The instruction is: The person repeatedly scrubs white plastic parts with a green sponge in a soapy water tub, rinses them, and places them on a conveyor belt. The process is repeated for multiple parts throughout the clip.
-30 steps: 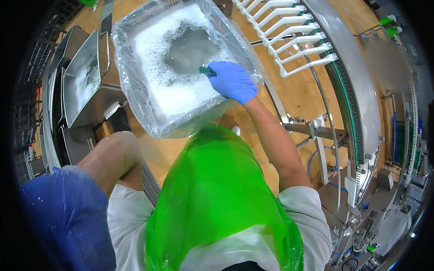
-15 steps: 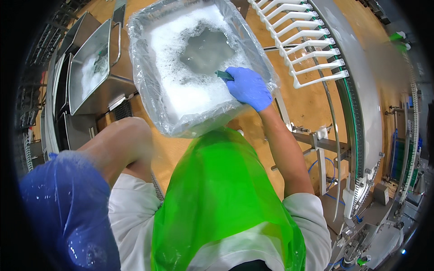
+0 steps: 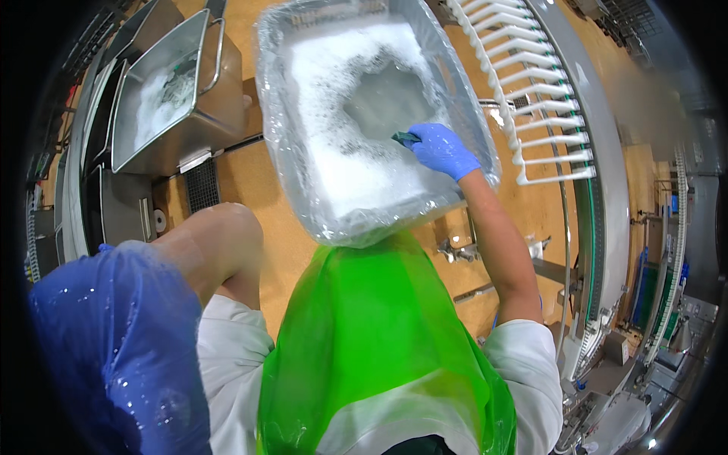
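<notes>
Right hand: in a blue glove, right of centre in the upper half of the frame, it is gripping a small, dark green pad by one end.
Green end: it is poking out to the left of the fingers, over the place where foam is meeting cloudy grey water. Whether it is touching the wet surface, I cannot tell. The end grip is probably leaving that part free to meet the suds.
Left hand: in a wet blue glove beaded with drops, it is filling the lower left, close to the camera. Its fingers are not showing, so I cannot tell whether it is holding anything.
Tub: grey and rectangular, it is sitting at upper centre. A clear plastic liner is draping over its rim, likely keeping the liquid in. What is supporting it is hidden.
Apron: bright green, it is covering the person's front at lower centre, probably guarding the white clothing from splashes.
Steel bin: at upper left, it is holding more foam.
White bars: at upper right, they are lining a curved metal conveyor.
Floor: ochre, it is running beneath everything; a dark drain grate is lying left of centre.
</notes>
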The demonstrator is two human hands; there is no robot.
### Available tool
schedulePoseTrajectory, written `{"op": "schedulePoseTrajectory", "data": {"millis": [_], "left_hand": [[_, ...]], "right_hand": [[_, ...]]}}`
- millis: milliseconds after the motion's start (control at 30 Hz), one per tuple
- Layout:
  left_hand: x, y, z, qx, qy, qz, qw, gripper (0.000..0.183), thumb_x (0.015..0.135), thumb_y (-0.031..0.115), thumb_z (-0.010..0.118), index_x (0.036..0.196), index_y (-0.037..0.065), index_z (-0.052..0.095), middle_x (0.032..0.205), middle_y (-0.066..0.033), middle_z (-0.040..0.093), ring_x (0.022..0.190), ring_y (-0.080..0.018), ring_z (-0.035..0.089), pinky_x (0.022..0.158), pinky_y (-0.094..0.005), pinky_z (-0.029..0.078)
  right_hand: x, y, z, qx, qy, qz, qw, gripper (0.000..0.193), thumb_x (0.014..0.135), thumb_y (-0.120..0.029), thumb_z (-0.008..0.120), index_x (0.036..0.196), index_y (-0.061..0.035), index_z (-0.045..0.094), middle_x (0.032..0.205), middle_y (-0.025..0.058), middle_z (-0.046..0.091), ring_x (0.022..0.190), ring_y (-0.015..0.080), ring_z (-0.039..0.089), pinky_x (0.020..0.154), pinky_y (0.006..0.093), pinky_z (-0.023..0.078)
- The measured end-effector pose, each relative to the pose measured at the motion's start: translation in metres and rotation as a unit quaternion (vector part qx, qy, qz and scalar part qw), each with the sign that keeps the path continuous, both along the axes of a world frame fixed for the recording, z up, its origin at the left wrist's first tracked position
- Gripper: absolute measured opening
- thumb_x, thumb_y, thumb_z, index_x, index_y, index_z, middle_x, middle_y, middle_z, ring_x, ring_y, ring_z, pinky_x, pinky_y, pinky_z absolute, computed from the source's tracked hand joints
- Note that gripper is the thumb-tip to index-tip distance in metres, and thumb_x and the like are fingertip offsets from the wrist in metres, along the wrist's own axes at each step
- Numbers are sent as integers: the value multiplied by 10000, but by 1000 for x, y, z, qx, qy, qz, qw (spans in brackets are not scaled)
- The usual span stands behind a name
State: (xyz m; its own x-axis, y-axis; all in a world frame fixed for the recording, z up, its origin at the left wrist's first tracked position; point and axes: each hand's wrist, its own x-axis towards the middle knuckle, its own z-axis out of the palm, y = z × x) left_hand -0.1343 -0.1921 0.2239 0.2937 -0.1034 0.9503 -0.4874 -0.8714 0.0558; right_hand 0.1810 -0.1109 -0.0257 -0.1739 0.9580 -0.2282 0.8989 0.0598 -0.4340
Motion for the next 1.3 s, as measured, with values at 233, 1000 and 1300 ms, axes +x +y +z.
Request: {"op": "schedulePoseTrajectory", "data": {"millis": [233,1000,1300], "left_hand": [[-14,6,2,5,-10,37,999,118,937,61,550,1005,30,642,900,-14,618,791,-70,553,675,-231,455],[147,244,-319,-338,586,433,596,426,856,289,576,1230,86,567,1176,-200,613,1128,-353,573,935,-431,460],[150,229,-406,-434,653,438,440,529,855,420,589,1317,163,569,1367,-123,538,1269,-338,499,1027,-547,399]], "right_hand": [[-15,79,-25,-68,-107,35,991,274,847,-318,583,965,-104,707,996,187,672,923,377,639,812,455,507],[9,151,-64,-98,-111,129,980,345,768,-250,601,1059,-91,695,1091,197,666,994,350,653,888,422,508],[17,135,-91,28,-104,-60,992,291,836,-249,550,1036,-102,703,1074,208,665,1016,390,638,882,467,505]]}}
